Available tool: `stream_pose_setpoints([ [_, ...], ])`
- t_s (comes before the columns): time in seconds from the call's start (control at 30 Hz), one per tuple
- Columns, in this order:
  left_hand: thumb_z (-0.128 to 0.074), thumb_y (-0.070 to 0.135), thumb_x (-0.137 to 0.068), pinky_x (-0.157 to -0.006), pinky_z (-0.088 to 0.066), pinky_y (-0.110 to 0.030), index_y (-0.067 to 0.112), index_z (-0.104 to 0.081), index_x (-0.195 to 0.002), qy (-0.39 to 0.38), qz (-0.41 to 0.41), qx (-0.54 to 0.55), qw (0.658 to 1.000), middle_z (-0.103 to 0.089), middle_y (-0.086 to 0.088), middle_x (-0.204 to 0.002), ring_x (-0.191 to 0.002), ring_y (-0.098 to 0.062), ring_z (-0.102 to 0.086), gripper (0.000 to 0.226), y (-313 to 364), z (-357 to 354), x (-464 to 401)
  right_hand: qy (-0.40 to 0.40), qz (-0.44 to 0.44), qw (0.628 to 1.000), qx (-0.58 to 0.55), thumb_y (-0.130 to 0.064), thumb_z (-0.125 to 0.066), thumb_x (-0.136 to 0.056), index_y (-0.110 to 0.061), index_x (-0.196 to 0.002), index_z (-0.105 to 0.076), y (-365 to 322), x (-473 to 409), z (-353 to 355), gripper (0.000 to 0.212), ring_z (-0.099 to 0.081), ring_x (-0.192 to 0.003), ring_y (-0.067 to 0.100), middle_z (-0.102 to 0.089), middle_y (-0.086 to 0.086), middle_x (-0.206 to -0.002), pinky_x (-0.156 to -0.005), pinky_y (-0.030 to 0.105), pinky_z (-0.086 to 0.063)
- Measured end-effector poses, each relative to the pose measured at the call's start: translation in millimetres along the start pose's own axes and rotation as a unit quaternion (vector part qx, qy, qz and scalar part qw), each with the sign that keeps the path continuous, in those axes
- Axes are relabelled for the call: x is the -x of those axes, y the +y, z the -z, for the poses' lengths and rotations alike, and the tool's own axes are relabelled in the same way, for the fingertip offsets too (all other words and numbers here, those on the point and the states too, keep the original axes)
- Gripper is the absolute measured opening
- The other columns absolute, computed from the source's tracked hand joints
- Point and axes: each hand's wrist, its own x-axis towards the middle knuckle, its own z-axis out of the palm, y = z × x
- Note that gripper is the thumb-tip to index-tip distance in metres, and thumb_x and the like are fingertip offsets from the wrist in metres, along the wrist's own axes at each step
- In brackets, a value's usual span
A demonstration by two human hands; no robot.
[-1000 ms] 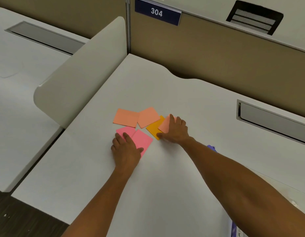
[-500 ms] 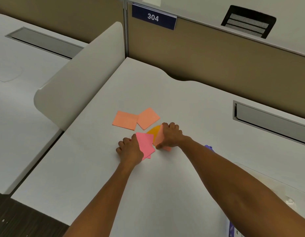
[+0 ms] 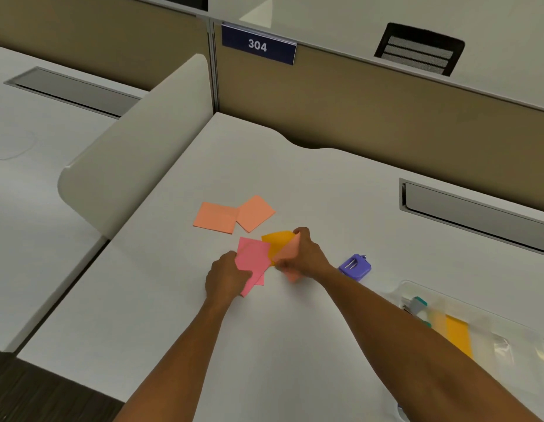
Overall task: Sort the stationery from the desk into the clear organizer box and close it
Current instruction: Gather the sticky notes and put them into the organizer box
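My left hand grips two stacked pink sticky notes, lifted at a tilt above the white desk. My right hand pinches a salmon note together with an orange note, both raised off the surface. Two more salmon notes lie flat just beyond the hands, touching at a corner. The clear organizer box sits at the right, partly behind my right forearm, with an orange pad and small items inside; whether its lid is on cannot be told.
A small purple stapler-like item lies right of my right hand. A rounded white divider panel stands at the left desk edge. A cable slot is set in the desk at the right. Tan partition walls stand behind.
Both hands have lifted their notes off the desk and drawn them together toward me. The view has shifted, so the purple item and the organizer box now show.
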Motion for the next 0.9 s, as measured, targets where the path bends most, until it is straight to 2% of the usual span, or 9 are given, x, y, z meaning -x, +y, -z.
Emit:
stream_pose_setpoints([
  [0.13,-0.069,0.036,-0.081,-0.068,-0.051,-0.034,0.011,-0.064,-0.097,0.016,0.002,0.053,0.998,-0.066,-0.007,-0.093,-0.080,-0.025,-0.061,0.030,-3.1,1.2,8.3,0.029,-0.008,0.991,-0.128,-0.035,-0.072,-0.082,-0.023,-0.134,-0.040,11.5,14.6,-2.1,0.062,-0.052,-0.114,0.025,-0.054,0.005,-0.126,-0.094,0.041,-0.047],
  [0.23,-0.063,0.038,-0.086,-0.074,-0.053,-0.038,0.009,-0.063,-0.102,0.032,0.021,0.093,0.995,-0.066,-0.008,-0.096,-0.087,-0.027,-0.062,0.033,-4.0,-0.8,18.8,0.047,-0.032,0.974,-0.218,-0.026,-0.062,-0.093,-0.016,-0.141,-0.038,14.1,25.7,-0.8,0.055,-0.051,-0.119,0.025,-0.050,0.006,-0.136,-0.096,0.037,-0.044],
  [0.33,-0.052,0.038,-0.093,-0.078,-0.053,-0.041,0.008,-0.057,-0.113,0.025,0.044,0.160,0.986,-0.064,-0.012,-0.105,-0.092,-0.029,-0.061,0.037,-3.2,-4.4,29.1,0.059,-0.050,0.959,-0.274,-0.022,-0.055,-0.096,-0.012,-0.129,-0.050,17.4,39.6,3.4,0.035,-0.055,-0.108,0.023,-0.058,0.008,-0.129,-0.089,0.035,-0.046],
  [0.4,-0.047,0.032,-0.094,-0.080,-0.054,-0.043,0.009,-0.053,-0.119,0.003,0.054,0.211,0.976,-0.062,-0.013,-0.110,-0.096,-0.029,-0.061,0.034,-0.5,-7.7,36.1,0.068,-0.046,0.953,-0.293,-0.025,-0.051,-0.097,-0.016,-0.119,-0.054,21.6,53.0,10.0,0.024,-0.059,-0.104,0.023,-0.061,0.006,-0.120,-0.089,0.039,-0.051],
  [0.47,-0.042,0.027,-0.095,-0.077,-0.054,-0.040,0.011,-0.050,-0.122,-0.011,0.055,0.242,0.969,-0.061,-0.014,-0.112,-0.096,-0.029,-0.060,0.033,5.5,-9.3,44.9,0.080,-0.022,0.950,-0.301,-0.029,-0.048,-0.098,-0.018,-0.115,-0.054,29.5,66.7,17.3,0.022,-0.060,-0.103,0.022,-0.062,0.003,-0.113,-0.090,0.041,-0.053],
  [0.6,-0.041,0.022,-0.097,-0.072,-0.054,-0.037,0.011,-0.047,-0.123,-0.020,0.027,0.275,0.961,-0.060,-0.012,-0.111,-0.092,-0.026,-0.060,0.029,25.0,-13.9,65.1,0.091,0.010,0.955,-0.281,-0.037,-0.047,-0.100,-0.020,-0.116,-0.049,51.9,94.7,34.0,0.024,-0.056,-0.098,0.017,-0.056,-0.005,-0.105,-0.082,0.033,-0.048],
  [0.77,-0.039,0.021,-0.099,-0.068,-0.053,-0.031,0.011,-0.043,-0.127,-0.030,-0.012,0.300,0.953,-0.056,-0.008,-0.115,-0.098,-0.025,-0.058,0.029,57.2,-23.3,89.7,0.118,0.024,0.957,-0.265,-0.030,-0.040,-0.103,-0.016,-0.122,-0.043,84.1,123.9,59.0,0.024,-0.054,-0.101,0.019,-0.052,0.000,-0.113,-0.082,0.032,-0.045],
  [0.9,-0.040,0.017,-0.095,-0.070,-0.053,-0.033,0.016,-0.045,-0.120,-0.048,-0.029,0.309,0.950,-0.057,-0.006,-0.113,-0.096,-0.021,-0.058,0.026,83.8,-33.1,104.9,0.152,0.018,0.964,-0.218,-0.029,-0.035,-0.105,-0.016,-0.128,-0.036,105.7,143.5,85.6,0.026,-0.054,-0.100,0.020,-0.049,0.002,-0.116,-0.083,0.035,-0.046],
])
